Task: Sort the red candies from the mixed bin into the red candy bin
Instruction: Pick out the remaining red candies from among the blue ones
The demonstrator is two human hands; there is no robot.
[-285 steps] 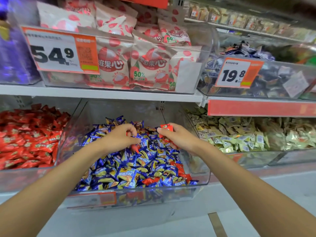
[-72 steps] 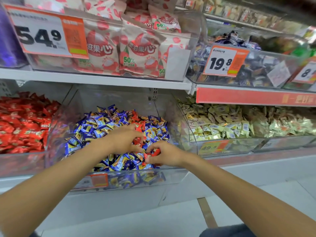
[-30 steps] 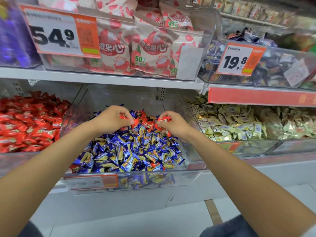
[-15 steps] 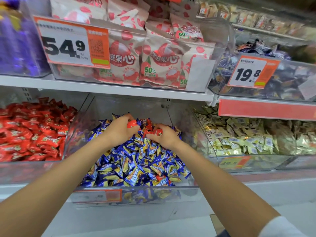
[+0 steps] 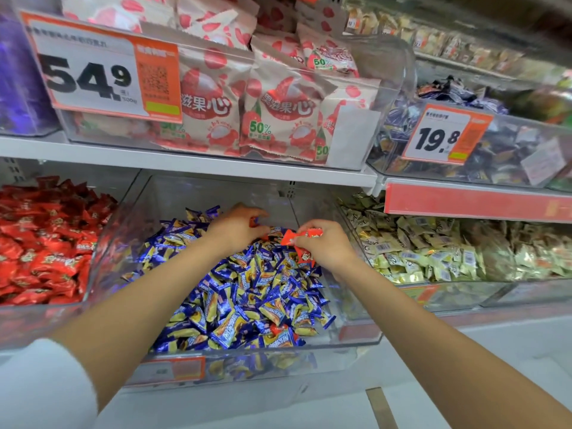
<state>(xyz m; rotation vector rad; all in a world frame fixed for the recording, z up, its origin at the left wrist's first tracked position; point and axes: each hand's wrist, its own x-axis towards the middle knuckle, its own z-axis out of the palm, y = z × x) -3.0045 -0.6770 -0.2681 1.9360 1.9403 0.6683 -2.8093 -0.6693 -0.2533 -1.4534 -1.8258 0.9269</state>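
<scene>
The clear mixed bin (image 5: 216, 363) in the middle holds mostly blue-and-yellow wrapped candies (image 5: 247, 305) with a few red ones among them. My left hand (image 5: 235, 229) is deep at the back of the pile, fingers curled around red candies that barely show. My right hand (image 5: 325, 244) hovers over the right back of the pile, pinching several red candies (image 5: 301, 239). The red candy bin (image 5: 46, 314), heaped with red wrappers (image 5: 43, 243), stands directly to the left.
A shelf board (image 5: 185, 162) hangs low over the bins, carrying a bin of pink-and-white snack bags (image 5: 278, 109) with a 54.9 price tag. To the right sit a bin of pale yellow candies (image 5: 448, 252) and a 19.8 tag (image 5: 442, 134).
Both hands have reached further back in the mixed bin and spread slightly apart. The right hand now holds its red candies higher and more visibly.
</scene>
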